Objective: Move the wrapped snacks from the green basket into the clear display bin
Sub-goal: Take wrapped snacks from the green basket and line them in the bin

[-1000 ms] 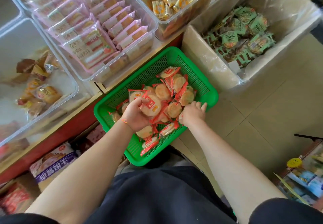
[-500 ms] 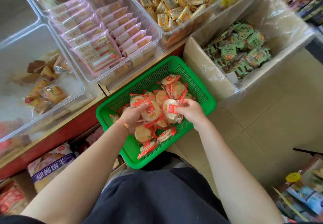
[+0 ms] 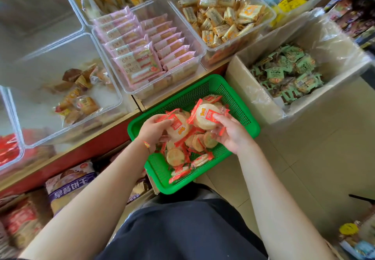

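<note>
Both hands have come up off the pile since a moment ago, each with a catch. The right hand [image 3: 231, 131] grasps a stack of round red-wrapped rice crackers [image 3: 205, 116], lifted above the green basket [image 3: 239, 107]. The left hand [image 3: 153, 129] clutches another red-wrapped packet [image 3: 178, 128], just over the heap. More packets lie loose in the basket, which sits at the foot of the shelf. The clear display bin [image 3: 113, 101] up on the shelf, to the left, holds a few brown wrapped pastries.
</note>
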Motion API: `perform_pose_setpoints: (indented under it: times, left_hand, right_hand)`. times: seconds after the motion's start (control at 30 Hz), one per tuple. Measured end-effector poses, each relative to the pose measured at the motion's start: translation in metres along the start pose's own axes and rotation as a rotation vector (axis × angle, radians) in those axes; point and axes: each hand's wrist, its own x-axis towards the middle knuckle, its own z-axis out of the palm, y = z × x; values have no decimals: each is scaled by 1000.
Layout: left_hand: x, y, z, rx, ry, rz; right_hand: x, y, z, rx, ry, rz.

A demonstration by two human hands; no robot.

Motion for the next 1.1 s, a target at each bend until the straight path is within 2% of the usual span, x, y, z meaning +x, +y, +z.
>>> perform_pose_setpoints:
  times: [0.1, 0.23, 0.33, 0.43, 0.57, 0.63, 0.77, 0.87, 1.0, 1.1]
  left_hand:
    - [-12, 5, -5, -59, -58, -25]
    - [-27, 6, -16, -293, -113, -115]
    - [-39, 2, -28, -400, -158, -132]
    - [-51, -8, -44, -349, -228, -129]
    - [-62, -25, -86, -278, -274, -139]
    - [-68, -31, -110, -144, -282, -129]
    - [-93, -58, -188, 86, -362, -69]
    - [-115, -88, -267, -65, -359, -55]
    - [-143, -130, -387, -305, -230, -10]
    - [-166, -149, -452, -409, -139, -3]
  right_hand:
    - [-4, 11, 13, -37, -29, 7]
    - [-11, 26, 27, -86, -13, 18]
    - [-21, 38, 39, -92, -62, 30]
    - [-29, 53, 57, -89, -97, 29]
    - [-38, 81, 94, -92, -32, -27]
    - [-39, 93, 109, -85, -2, -53]
    - [-51, 135, 174, -120, -7, -98]
    - [-62, 177, 235, -180, -73, -117]
    - [-77, 235, 319, -309, -145, -123]
    - [-97, 280, 375, -423, -217, -88]
